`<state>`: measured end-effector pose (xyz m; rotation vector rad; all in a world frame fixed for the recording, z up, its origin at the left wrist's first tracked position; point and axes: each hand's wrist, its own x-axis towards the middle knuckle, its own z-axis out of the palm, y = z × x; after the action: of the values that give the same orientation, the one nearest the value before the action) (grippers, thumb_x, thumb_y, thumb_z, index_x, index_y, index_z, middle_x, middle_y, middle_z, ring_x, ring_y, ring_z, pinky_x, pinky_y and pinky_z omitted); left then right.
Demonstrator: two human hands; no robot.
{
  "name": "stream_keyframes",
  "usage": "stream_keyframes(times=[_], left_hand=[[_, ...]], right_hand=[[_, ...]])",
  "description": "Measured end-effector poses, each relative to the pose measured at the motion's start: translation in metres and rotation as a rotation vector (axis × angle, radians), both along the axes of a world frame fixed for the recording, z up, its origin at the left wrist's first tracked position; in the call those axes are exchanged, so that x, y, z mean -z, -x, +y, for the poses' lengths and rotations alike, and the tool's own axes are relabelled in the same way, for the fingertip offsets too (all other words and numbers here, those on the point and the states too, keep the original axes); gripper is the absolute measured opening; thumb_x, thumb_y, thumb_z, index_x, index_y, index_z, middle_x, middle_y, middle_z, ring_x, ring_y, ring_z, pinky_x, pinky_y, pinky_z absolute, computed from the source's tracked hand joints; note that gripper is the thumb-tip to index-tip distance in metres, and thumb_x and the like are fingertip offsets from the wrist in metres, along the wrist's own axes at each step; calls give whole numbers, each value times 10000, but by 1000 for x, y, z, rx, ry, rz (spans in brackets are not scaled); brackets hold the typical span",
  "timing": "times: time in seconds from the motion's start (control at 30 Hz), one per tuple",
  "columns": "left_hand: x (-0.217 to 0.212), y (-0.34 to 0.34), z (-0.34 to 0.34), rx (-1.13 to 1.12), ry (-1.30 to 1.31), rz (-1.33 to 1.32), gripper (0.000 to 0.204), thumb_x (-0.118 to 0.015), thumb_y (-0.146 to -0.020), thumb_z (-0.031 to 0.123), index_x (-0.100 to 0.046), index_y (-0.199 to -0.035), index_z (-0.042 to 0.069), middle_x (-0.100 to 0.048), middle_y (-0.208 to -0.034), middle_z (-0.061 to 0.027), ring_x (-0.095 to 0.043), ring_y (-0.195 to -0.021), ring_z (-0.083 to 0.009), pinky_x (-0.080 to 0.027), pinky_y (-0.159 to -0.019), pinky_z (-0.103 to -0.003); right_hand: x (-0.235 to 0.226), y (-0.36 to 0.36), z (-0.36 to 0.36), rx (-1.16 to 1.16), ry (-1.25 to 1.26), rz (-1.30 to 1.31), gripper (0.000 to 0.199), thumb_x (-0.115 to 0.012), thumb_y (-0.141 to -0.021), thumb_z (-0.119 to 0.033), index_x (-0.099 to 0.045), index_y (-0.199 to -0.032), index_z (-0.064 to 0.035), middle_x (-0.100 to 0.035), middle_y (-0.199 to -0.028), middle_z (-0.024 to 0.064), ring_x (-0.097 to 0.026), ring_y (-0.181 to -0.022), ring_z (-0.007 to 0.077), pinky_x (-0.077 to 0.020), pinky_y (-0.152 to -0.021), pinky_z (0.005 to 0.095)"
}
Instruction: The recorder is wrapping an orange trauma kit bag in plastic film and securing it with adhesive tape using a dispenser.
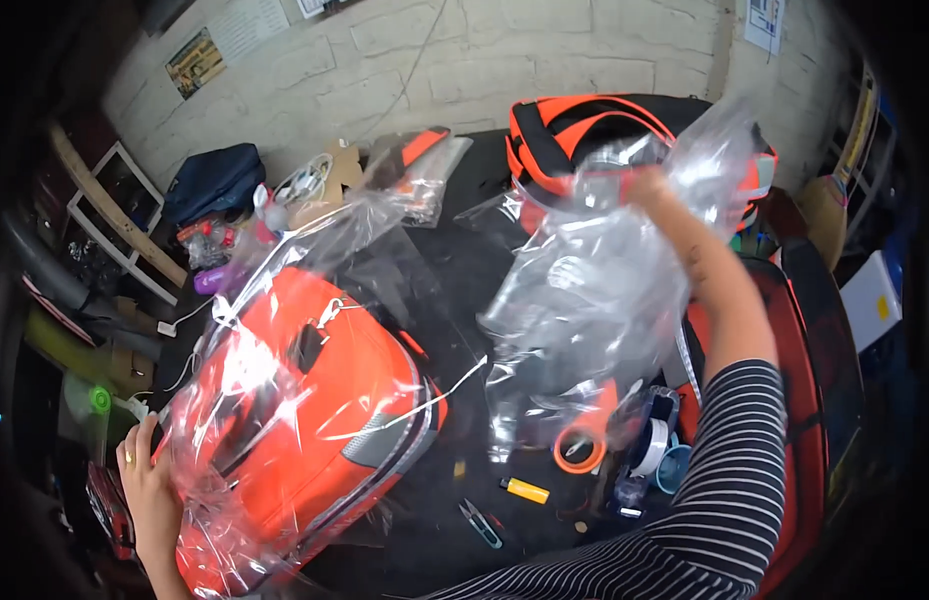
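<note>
A bright orange bag (324,420) with grey trim lies at the left inside a clear plastic bag (249,375). My left hand (149,480) is closed against its left edge, with a ring on one finger and the thumb side partly hidden. My right arm reaches far forward over loose clear plastic bags (584,300). Motion smears my right hand (644,188), so its fingers do not show; crumpled plastic surrounds it. Just behind it stands an orange and black bag (539,150) with orange straps.
On the dark table near me lie orange-handled scissors (580,450), a yellow lighter (525,490), thread snips (481,524) and a tape dispenser (646,450). A red and black bag (799,400) stands at the right. A navy pouch (216,183) and small clutter line the back left.
</note>
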<state>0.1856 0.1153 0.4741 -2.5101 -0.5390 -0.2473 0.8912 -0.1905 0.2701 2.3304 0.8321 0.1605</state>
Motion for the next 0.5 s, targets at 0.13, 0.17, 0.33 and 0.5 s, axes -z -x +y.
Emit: stream_keyframes(times=[0.13, 0.17, 0.33, 0.5], left_hand=[[5, -62, 2, 97, 250, 61, 440, -452, -637, -40, -555, -1064, -39, -545, -1116, -194, -480, -1052, -374, -361, -924, -438], [14, -74, 7, 137, 269, 56, 440, -452, -637, -40, -555, -1064, -39, -545, -1116, -194, -480, -1052, -374, -361, -924, -438], [36, -87, 6, 48, 332, 74, 233, -474, -690, 13, -544, -898, -62, -537, -953, -209, -488, -936, -405, -365, -899, -466], [53, -94, 17, 120, 312, -2, 191, -480, -691, -23, -549, -866, -54, -536, -905, -193, -492, -883, -384, -376, -819, -432]], right_hand=[[-97, -9, -151, -312, -274, -433, 271, -580, -758, -117, -651, -1014, -171, -643, -826, 59, -644, -834, 276, -491, -726, 418], [-120, -21, -202, -502, -410, -617, 321, -569, -753, -107, -628, -1056, -197, -619, -826, 60, -634, -771, 261, -498, -675, 411], [-185, 35, -227, -161, -742, -1211, 344, -555, -753, -106, -625, -1074, -211, -604, -881, 42, -616, -690, 220, -503, -556, 340], [-109, 62, -201, -254, -438, -873, 218, -560, -751, -115, -649, -948, -138, -570, -888, 66, -577, -846, 257, -420, -830, 448]])
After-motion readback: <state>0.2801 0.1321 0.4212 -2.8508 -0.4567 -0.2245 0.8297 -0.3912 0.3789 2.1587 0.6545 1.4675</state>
